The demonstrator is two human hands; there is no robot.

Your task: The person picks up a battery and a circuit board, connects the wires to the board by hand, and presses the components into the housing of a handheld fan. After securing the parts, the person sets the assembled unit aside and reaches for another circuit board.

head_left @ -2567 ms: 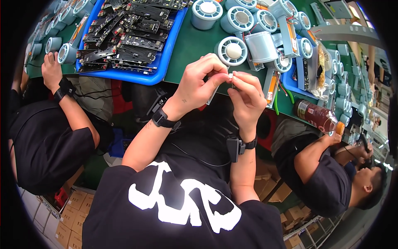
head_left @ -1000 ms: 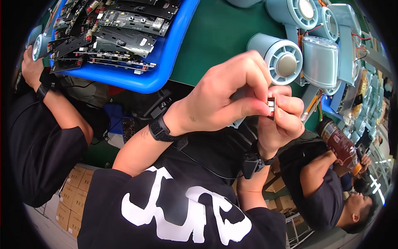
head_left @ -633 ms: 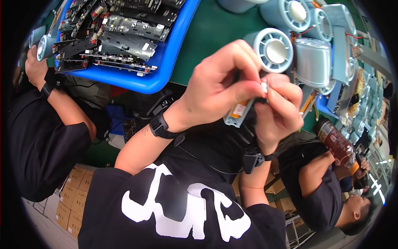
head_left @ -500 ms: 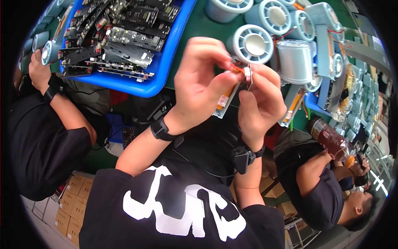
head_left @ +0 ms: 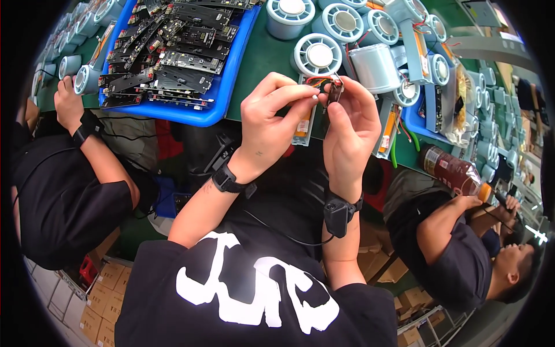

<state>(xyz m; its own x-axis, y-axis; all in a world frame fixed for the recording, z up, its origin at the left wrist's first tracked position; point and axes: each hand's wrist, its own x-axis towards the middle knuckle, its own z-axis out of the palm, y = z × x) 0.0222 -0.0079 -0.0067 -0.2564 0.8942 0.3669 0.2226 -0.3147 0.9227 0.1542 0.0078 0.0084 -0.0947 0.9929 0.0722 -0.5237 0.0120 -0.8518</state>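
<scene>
Black board (head_left: 335, 96) between hands (head_left: 351, 133); white print (head_left: 269, 289) on shirt (head_left: 156, 301).

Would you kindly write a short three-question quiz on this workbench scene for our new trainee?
1. Multiple choice: what colour is the tray heaped with black circuit boards? A) red, B) blue, C) yellow.
2. True or false: the bottle at the right has an orange cap.
3. Fill in: the small dark board is held between the thumb and fingers of the wearer's ____ hand.

Key: 1. B. 2. True. 3. The right hand.
</scene>
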